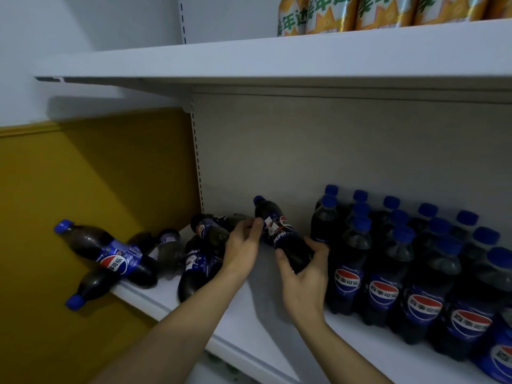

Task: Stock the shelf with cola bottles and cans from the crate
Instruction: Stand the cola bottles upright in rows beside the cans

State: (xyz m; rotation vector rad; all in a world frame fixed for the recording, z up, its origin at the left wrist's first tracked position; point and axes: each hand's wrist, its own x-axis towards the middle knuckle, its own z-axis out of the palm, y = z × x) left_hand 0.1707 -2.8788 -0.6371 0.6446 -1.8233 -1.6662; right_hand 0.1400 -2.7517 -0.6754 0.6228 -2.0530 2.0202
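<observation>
Both hands meet on one tilted Pepsi bottle (279, 234) just below the centre of the view. The right hand (304, 275) curls round its lower body from beneath, thumb on the near side and fingers wrapped behind. The left hand (243, 246) has its fingers bent against the label at the bottle's 9 o'clock side, thumb tip pressing near the neck; part of that hand also lies close to the fallen bottles behind it, and whether it touches them cannot be told. The held bottle leans with its blue cap toward 11 o'clock; its dark blue wrap reads "PEPSI" in white beside the red, white and blue globe.

At 9 o'clock a heap of fallen bottles (194, 250) lies on the white shelf (277, 345), and two more (110, 259) cross each other, overhanging its left end, one label showing the globe with Chinese characters. At 3 to 4 o'clock stand upright rows of cola bottles (410, 261), smooth dark plastic with ribbed blue caps, labels bearing the same globe and Chinese script. The shelf is matt painted metal with a perforated upright at the back panel. At 1 o'clock, on the upper shelf (249, 62), glossy orange bottles (360, 12) carry green Chinese lettering. A mustard yellow wall (83, 176) fills 8 to 9 o'clock.
</observation>
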